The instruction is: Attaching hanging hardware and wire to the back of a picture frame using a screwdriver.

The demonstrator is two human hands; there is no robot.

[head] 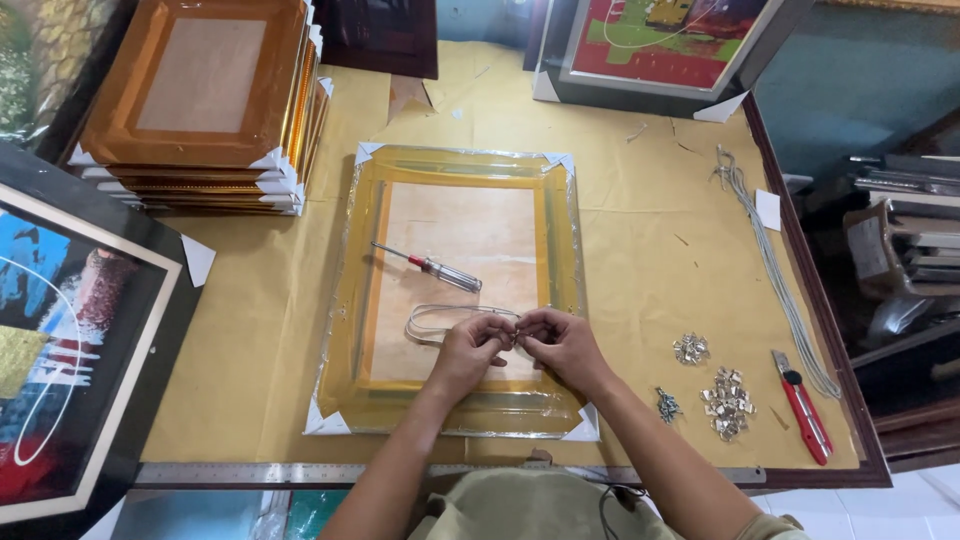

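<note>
Left hand (470, 345) and right hand (565, 340) meet fingertip to fingertip over the lower middle of the wrapped frame (455, 290). Both are pinched on something small between them, too small to identify; the looped grey cord (430, 318) runs into the same pinch from the left, so both hands are grasping the cord end and whatever piece sits there. Two-handed pinch suggests fine work needing the cord steadied on one side.

The frame lies back-up, flat, at the centre of the counter (260, 400), in clear film with white corner guards; lying flat gives the hands a steady backing board to work over. A screwdriver (430, 267) with a clear handle rests on that board, just above the hands, within easy reach.

Toward the counter's right edge: small metal hangers (727, 400) in a loose pile, a smaller cluster (690, 348) above it, a few screws (667, 405) just left of the pile, a red utility knife (803, 410), and a long cord bundle (775, 270) laid along the edge. Stacked frames (200, 100) occupy the far left corner.
</note>
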